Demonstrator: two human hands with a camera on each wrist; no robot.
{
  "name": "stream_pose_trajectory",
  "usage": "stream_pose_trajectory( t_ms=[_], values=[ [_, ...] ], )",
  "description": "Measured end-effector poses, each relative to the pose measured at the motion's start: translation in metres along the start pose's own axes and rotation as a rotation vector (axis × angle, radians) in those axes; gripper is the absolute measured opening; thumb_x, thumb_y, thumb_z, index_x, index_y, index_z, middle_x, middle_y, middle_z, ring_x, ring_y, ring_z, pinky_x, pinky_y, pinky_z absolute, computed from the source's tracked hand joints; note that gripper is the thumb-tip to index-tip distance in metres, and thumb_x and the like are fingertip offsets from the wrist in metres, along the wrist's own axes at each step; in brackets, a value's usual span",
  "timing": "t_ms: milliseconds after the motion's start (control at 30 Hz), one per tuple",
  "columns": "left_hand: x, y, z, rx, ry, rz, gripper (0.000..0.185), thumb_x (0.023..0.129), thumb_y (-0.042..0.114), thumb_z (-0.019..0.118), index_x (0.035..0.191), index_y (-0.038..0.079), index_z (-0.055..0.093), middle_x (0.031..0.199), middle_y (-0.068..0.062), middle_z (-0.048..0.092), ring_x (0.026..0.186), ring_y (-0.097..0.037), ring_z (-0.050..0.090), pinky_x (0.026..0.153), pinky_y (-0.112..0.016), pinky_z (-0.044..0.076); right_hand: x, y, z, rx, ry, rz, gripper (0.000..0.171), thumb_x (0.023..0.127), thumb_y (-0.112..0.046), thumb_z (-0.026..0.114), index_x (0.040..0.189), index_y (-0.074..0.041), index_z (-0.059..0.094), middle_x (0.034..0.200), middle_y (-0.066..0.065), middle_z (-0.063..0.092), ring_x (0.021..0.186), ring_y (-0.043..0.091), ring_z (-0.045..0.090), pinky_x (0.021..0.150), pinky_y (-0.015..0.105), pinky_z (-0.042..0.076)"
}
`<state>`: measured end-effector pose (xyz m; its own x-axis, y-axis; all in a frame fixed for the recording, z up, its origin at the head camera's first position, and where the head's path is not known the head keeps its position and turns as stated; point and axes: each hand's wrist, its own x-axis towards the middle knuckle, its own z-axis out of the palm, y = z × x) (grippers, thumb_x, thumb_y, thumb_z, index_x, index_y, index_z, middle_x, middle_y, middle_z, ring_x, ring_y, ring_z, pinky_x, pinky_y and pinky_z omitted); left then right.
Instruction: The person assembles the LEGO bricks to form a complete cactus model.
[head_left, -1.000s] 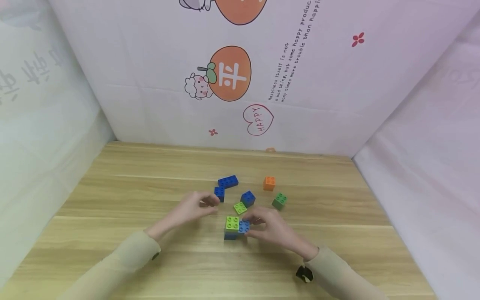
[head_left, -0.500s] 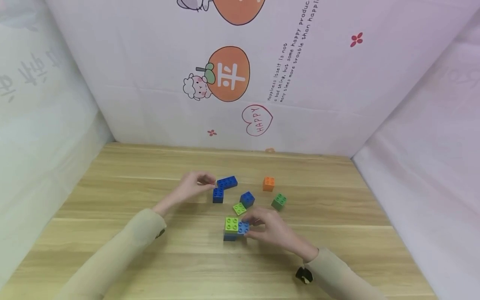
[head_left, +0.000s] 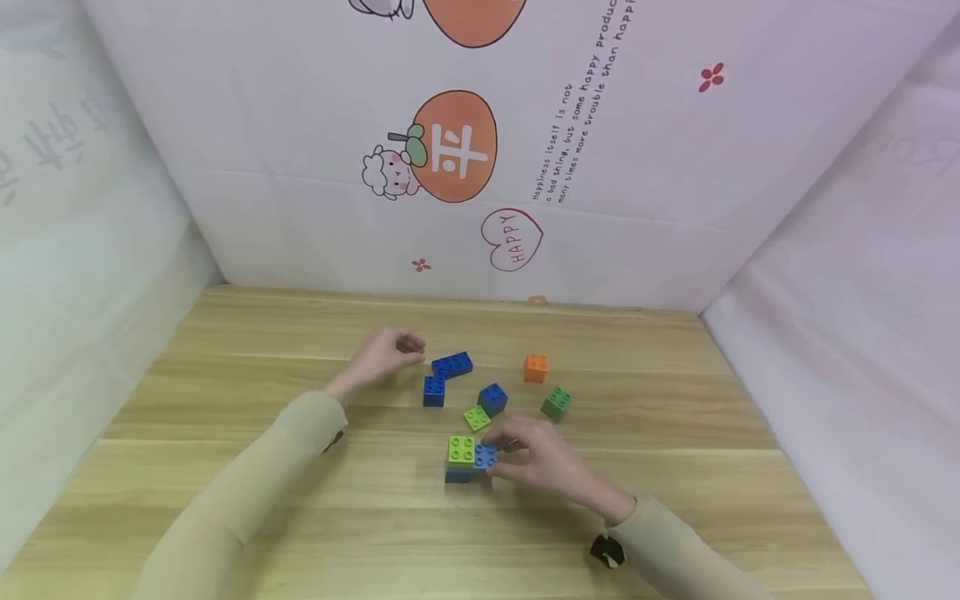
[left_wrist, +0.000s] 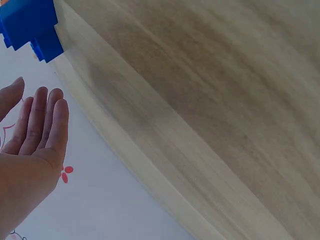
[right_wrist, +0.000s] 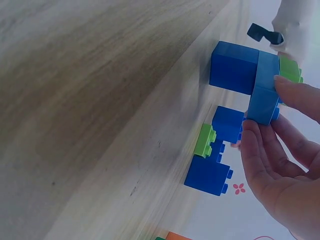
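Note:
My right hand (head_left: 540,454) pinches a light blue building brick (head_left: 485,456) between thumb and fingertips. In the right wrist view, that light blue brick (right_wrist: 265,87) sits on a dark blue brick (right_wrist: 234,67) and juts out past its side. A lime green brick (head_left: 461,450) tops the stack on its left half. Beyond the stack, my left hand (head_left: 382,354) hovers with relaxed fingers and nothing in them. Its fingertips are just left of a long dark blue brick (head_left: 452,364), with a smaller dark blue brick (head_left: 433,391) close by.
Behind the stack lie a thin lime green brick (head_left: 477,418) and a dark blue brick (head_left: 492,399). An orange brick (head_left: 535,367) and a green brick (head_left: 556,403) stand further right. Printed white cloth (head_left: 615,250) walls the wooden table (head_left: 337,517) at the back and sides.
My left hand has moved forward over the table, from beside the smaller dark blue brick to left of the long one. The right hand keeps its pinch on the light blue brick.

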<state>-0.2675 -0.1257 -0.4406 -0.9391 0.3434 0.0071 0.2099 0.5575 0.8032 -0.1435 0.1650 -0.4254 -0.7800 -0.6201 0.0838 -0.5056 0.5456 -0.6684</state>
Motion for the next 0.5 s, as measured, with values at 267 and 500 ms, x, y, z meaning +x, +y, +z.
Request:
stream_pose_trajectory(
  t_ms=[267,500],
  values=[
    [0.013,-0.005,0.008,0.009,-0.027,0.025,0.029,0.091,0.012,0.070,0.117,-0.002,0.066,0.112,-0.016,0.071,0.103,-0.027,0.067,0.097,-0.043,0.056,0.000,0.001,0.000,0.017,-0.006,-0.004,0.032,0.083,-0.014,0.079,0.114,-0.012,0.069,0.113,0.002,0.071,0.099,0.014,0.069,0.086,0.028,0.062],
    [0.019,-0.008,0.012,0.031,-0.072,0.051,0.034,0.090,0.015,0.073,0.118,-0.001,0.065,0.113,-0.015,0.071,0.103,-0.025,0.068,0.095,-0.040,0.057,0.000,0.001,0.000,0.008,-0.014,0.006,0.032,0.083,-0.015,0.079,0.113,-0.013,0.069,0.114,0.002,0.071,0.099,0.013,0.069,0.086,0.028,0.061]
  ],
)
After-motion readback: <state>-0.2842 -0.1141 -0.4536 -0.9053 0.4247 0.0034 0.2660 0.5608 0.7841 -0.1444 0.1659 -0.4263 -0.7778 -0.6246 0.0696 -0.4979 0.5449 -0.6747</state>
